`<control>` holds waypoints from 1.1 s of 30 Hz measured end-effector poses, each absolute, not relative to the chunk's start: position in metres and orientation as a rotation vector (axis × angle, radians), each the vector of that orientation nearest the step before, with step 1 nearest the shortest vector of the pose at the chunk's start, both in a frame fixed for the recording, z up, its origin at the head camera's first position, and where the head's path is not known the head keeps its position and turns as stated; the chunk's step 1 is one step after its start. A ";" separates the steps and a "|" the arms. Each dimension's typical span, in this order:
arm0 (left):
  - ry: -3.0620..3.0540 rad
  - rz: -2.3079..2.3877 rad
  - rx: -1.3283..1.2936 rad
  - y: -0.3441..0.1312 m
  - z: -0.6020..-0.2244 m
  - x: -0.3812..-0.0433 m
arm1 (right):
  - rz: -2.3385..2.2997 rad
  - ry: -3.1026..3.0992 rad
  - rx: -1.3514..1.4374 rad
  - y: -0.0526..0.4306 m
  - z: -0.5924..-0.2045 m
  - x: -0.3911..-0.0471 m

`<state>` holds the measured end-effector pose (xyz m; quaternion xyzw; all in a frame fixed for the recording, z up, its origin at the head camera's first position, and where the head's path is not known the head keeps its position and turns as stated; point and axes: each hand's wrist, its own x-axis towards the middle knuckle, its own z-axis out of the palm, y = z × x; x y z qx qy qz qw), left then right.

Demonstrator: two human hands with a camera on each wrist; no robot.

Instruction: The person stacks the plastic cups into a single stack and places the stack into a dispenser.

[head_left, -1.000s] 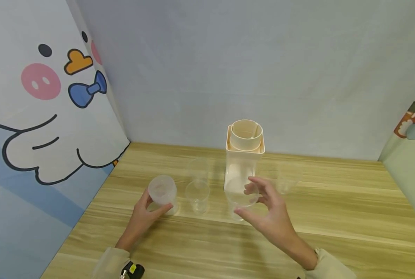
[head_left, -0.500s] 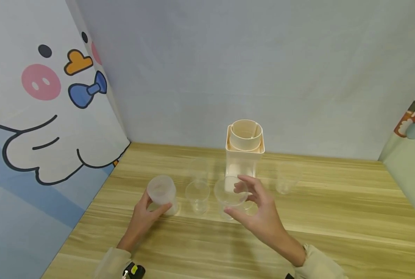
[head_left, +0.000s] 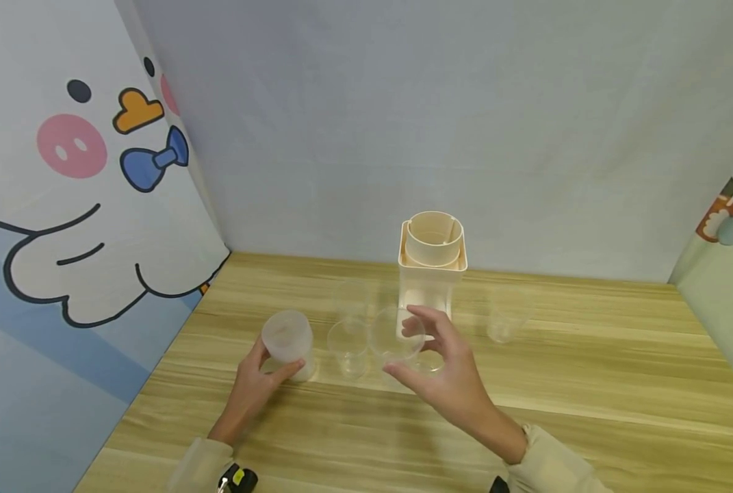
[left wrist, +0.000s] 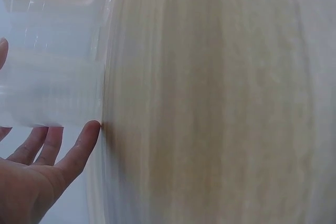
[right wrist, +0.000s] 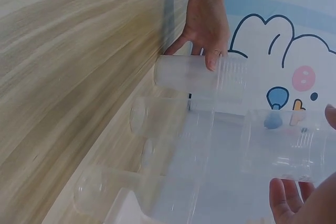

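Pale grey cloth [head_left: 341, 137] hangs behind a wood-grain table [head_left: 619, 363]. Toward its left edge the left hand [head_left: 256, 382] has fingers curled round a frosted white plastic cup stack [head_left: 287, 337], apparently steadying it upright; the right hand [head_left: 449, 370] grips a clear round plastic cup [right wrist: 275, 145] by its sides, above the table, likely leaving its mouth free. Beyond, a square cream plastic holder [head_left: 434, 255] stands near the far edge, probably to leave working room.

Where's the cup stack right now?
In the head view, the cup stack is at left on the table, gripped by the left hand, just left of a standing clear cup.
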<state>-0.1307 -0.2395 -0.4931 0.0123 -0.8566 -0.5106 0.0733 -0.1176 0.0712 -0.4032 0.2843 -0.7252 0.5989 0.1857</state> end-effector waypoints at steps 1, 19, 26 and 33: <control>-2.577 -1.535 0.046 -0.239 -0.493 -0.131 | 1.687 -2.042 0.805 0.070 -0.400 -0.116; -2.553 -1.555 -0.005 -0.243 -0.494 -0.130 | 1.739 -2.084 0.828 0.056 -0.399 -0.123; -2.542 -1.564 -0.028 -0.244 -0.496 -0.130 | 1.722 -2.090 0.847 0.051 -0.400 -0.129; -2.543 -1.565 -0.025 -0.244 -0.497 -0.130 | 1.704 -2.105 0.858 0.045 -0.398 -0.137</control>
